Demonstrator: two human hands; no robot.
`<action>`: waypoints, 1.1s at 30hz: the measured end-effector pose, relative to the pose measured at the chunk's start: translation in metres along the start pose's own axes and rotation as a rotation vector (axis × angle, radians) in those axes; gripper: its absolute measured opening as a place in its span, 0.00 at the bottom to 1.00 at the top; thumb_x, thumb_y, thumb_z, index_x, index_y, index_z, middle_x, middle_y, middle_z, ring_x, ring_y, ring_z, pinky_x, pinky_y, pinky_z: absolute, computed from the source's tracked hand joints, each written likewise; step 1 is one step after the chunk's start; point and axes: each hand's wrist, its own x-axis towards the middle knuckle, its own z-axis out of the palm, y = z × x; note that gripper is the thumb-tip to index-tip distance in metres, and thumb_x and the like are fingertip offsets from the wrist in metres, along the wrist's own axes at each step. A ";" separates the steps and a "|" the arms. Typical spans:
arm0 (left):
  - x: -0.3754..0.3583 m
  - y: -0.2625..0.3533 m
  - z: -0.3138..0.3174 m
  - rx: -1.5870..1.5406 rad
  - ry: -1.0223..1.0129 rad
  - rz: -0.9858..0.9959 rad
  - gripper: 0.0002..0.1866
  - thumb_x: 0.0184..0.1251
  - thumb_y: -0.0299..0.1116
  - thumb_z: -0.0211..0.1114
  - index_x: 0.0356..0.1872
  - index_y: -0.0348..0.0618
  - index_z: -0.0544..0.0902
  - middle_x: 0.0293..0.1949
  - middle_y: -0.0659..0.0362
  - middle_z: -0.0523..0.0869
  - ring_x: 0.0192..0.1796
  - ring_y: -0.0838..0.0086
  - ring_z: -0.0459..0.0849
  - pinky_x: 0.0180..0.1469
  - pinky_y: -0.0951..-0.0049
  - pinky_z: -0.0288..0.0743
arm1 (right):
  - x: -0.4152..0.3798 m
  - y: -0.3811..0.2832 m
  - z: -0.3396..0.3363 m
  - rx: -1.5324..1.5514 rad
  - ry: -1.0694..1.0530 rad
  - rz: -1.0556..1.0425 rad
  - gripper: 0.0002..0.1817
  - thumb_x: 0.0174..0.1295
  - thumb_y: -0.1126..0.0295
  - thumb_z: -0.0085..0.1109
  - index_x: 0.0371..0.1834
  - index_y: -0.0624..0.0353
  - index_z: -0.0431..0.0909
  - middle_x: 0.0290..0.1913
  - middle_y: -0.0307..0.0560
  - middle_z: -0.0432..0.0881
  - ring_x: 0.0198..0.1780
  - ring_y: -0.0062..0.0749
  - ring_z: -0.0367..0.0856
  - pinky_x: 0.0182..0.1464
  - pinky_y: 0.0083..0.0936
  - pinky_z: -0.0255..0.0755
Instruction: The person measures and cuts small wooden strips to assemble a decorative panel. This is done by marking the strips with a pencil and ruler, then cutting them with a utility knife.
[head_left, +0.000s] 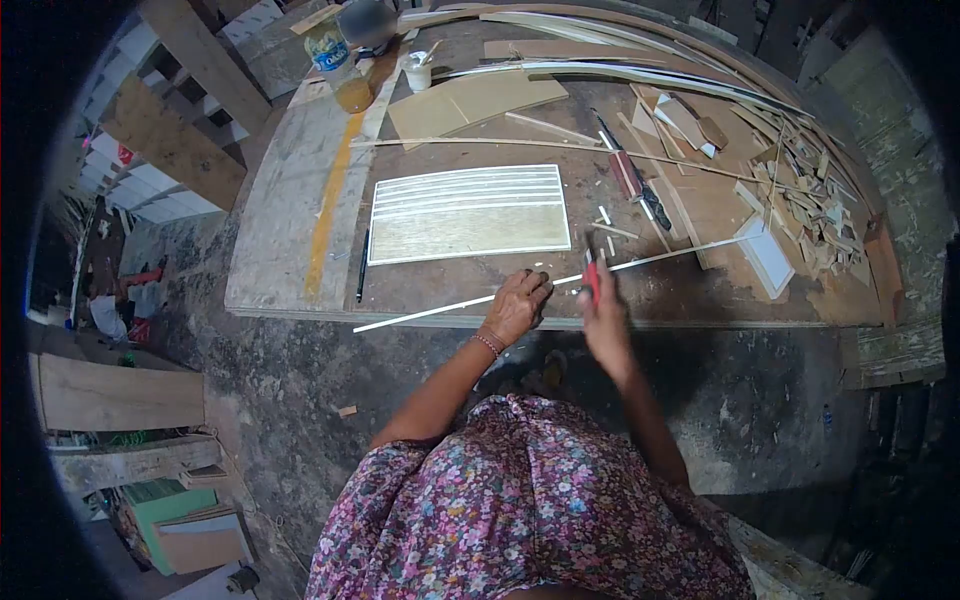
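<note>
Cluttered worktable (270, 250), slatted panel (470, 215) on top, your left hand (520, 302) pressed, fingers bent, on the strip (430, 316) below the panel, your right (602, 312) gripped a red tool (592, 280).

Panel (470, 235) on tbl (270, 200), thin rod (363, 265) just L. Long strip (430, 315) in front, cup (418, 74) & bottle (331, 52) behind. Wood bits (815, 215) at R.

One clear plastic container (326, 42), bench far side; blue label (331, 59), white capital letters: "OAS" legible, any further letters unclear.
</note>
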 end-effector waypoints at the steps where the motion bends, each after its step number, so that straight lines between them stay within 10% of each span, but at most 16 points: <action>1: 0.000 -0.001 0.000 -0.004 0.008 0.009 0.18 0.42 0.23 0.62 0.41 0.37 0.78 0.44 0.54 0.78 0.44 0.61 0.75 0.48 0.66 0.72 | -0.011 0.002 0.009 -0.178 0.067 -0.194 0.31 0.62 0.71 0.48 0.67 0.56 0.49 0.55 0.63 0.69 0.45 0.56 0.77 0.46 0.41 0.72; 6: -0.001 -0.001 0.002 -0.021 0.016 0.004 0.17 0.42 0.24 0.62 0.40 0.37 0.79 0.41 0.55 0.78 0.43 0.62 0.75 0.46 0.66 0.72 | -0.041 -0.003 0.021 -0.165 -0.149 0.092 0.32 0.61 0.77 0.46 0.67 0.65 0.43 0.63 0.68 0.59 0.60 0.62 0.63 0.58 0.43 0.62; 18: 0.002 0.003 -0.002 0.005 0.030 0.002 0.15 0.43 0.24 0.62 0.38 0.37 0.80 0.40 0.55 0.77 0.41 0.63 0.74 0.44 0.67 0.73 | -0.057 -0.008 0.038 -0.291 -0.093 0.128 0.17 0.64 0.72 0.44 0.52 0.69 0.57 0.32 0.71 0.76 0.36 0.67 0.74 0.36 0.50 0.67; 33: 0.003 0.002 -0.003 -0.015 0.041 -0.018 0.12 0.46 0.25 0.62 0.36 0.36 0.81 0.39 0.55 0.77 0.41 0.63 0.74 0.44 0.67 0.72 | -0.054 -0.020 0.028 -0.391 -0.225 0.229 0.14 0.65 0.67 0.42 0.44 0.68 0.60 0.30 0.70 0.76 0.35 0.67 0.75 0.36 0.53 0.66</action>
